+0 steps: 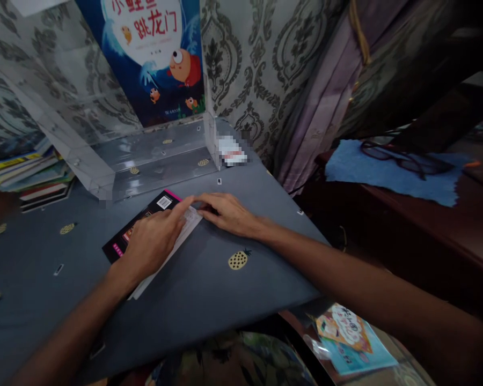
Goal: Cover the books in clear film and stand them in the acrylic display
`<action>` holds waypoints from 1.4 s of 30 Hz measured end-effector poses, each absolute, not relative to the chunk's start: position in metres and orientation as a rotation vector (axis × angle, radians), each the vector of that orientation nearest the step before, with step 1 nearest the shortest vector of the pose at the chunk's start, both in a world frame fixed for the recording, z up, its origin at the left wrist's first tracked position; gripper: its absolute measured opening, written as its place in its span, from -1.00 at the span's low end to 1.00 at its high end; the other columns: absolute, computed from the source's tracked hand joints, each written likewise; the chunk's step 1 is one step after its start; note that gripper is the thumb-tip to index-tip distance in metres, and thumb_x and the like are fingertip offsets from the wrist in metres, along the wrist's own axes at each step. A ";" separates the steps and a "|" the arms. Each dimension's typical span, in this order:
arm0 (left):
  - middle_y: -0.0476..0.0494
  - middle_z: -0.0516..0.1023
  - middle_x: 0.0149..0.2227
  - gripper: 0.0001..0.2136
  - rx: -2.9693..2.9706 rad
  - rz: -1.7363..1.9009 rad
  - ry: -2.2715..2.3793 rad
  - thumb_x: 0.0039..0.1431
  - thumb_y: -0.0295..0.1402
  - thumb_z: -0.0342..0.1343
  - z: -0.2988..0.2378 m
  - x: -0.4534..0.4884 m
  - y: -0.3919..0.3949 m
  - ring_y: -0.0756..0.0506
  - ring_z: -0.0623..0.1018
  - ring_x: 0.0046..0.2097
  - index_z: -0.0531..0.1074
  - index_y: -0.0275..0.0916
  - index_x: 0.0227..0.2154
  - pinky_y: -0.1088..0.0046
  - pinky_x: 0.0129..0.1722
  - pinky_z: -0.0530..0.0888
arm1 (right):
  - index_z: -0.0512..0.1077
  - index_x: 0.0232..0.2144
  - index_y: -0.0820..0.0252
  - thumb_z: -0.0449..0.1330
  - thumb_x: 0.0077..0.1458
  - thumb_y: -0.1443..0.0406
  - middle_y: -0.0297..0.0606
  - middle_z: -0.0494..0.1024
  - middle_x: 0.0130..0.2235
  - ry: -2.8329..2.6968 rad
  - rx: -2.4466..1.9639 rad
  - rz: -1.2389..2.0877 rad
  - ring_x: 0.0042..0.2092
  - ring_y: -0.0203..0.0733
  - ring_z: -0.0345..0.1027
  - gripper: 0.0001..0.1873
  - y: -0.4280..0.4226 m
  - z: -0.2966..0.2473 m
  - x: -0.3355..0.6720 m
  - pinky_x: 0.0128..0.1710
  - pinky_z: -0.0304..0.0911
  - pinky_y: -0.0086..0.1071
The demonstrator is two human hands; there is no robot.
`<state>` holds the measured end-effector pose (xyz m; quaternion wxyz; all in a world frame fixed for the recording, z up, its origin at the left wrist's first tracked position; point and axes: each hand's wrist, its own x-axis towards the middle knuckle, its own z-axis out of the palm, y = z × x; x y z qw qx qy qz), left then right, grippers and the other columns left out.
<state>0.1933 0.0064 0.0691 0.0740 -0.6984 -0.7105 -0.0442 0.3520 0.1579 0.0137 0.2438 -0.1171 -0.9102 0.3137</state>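
A black book [139,225] with a pink edge and a barcode lies back-up on the grey pineapple-print cloth [209,289]. A white paper strip [167,252] lies along its right side. My left hand [155,238] rests flat on the book and strip, index finger stretched toward the top corner. My right hand [225,213] lies flat beside it, fingertips pressing the upper end of the strip. Both hands have fingers extended, and neither grips anything.
A clear acrylic stand [145,161] at the back holds a blue picture book [153,53]. A stack of books [28,174] lies at the left. Glasses on a blue cloth [398,169] sit on dark furniture at the right. Another picture book [350,338] lies below the table edge.
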 end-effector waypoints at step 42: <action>-0.13 0.56 -0.33 -0.75 -2.057 -0.058 -2.170 0.36 -0.38 -0.03 0.068 0.213 0.009 -0.15 0.57 -0.25 0.52 -0.25 -0.37 0.38 -0.37 0.35 | 0.45 0.05 0.20 0.14 0.19 0.42 -0.35 0.61 -0.33 -2.261 -0.354 1.253 -0.32 -0.31 0.40 -0.63 0.155 0.015 0.352 -0.26 0.24 -0.40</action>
